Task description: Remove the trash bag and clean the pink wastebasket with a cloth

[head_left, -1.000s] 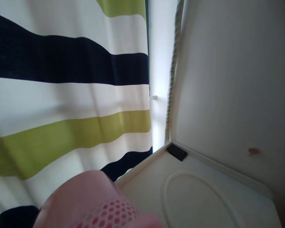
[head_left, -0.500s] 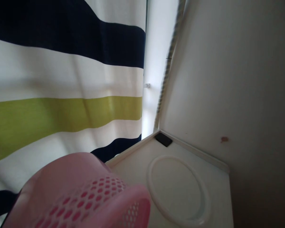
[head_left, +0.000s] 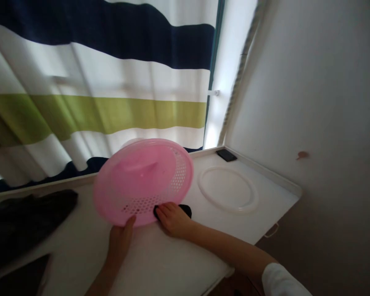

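Pink basket (head_left: 143, 181) — round, plastic, its wall pierced with rows of small holes — stands tilted on its near edge at the middle of the white table (head_left: 179, 259). Left hand (head_left: 119, 240) grips the near rim, thumb up on the pink wall. Right hand (head_left: 172, 218) lies just right of it, fingers curled onto a small black cloth (head_left: 186, 209) under the rim. White ring (head_left: 228, 189) lies flat to the right; a small black block (head_left: 226, 155) sits in the far corner. Dark clothing (head_left: 24, 222) lies at left. Striped curtain (head_left: 95, 86) hangs behind — navy, white, green. Plain wall (head_left: 311, 90) at right.
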Tool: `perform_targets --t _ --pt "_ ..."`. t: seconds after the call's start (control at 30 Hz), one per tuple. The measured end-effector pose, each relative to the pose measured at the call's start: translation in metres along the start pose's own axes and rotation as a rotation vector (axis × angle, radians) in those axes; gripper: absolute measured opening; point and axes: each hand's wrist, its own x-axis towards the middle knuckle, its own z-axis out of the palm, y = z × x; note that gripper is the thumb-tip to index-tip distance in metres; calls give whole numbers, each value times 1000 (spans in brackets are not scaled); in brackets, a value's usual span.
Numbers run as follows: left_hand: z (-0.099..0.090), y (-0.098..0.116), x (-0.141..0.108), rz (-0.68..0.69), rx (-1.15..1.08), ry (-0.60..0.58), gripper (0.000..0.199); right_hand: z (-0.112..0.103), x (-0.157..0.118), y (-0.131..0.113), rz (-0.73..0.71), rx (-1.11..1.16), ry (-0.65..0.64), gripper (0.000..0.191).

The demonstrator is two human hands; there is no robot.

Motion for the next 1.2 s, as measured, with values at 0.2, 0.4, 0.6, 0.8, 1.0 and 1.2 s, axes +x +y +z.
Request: perform_targets --t 0.2,0.4,0.6,0.8,1.0,1.2 --pt "-1 4 -7 5 -196 -15 40 -2 -1 -8 31 32 -53 40" --pt "-11 9 -3 181 -310 136 53 4 0 -8 25 47 -45 41" --pt "-54 32 6 548 -53 342 78 7 3 -10 8 11 -47 39" --pt "-59 19 6 697 163 310 59 4 4 -9 30 -42 -85 37" --pt "-48 19 0 503 114 289 82 -1 4 -4 95 -101 -100 32" --pt "-40 20 -2 311 -1 280 74 -3 4 -5 133 -110 -106 31"
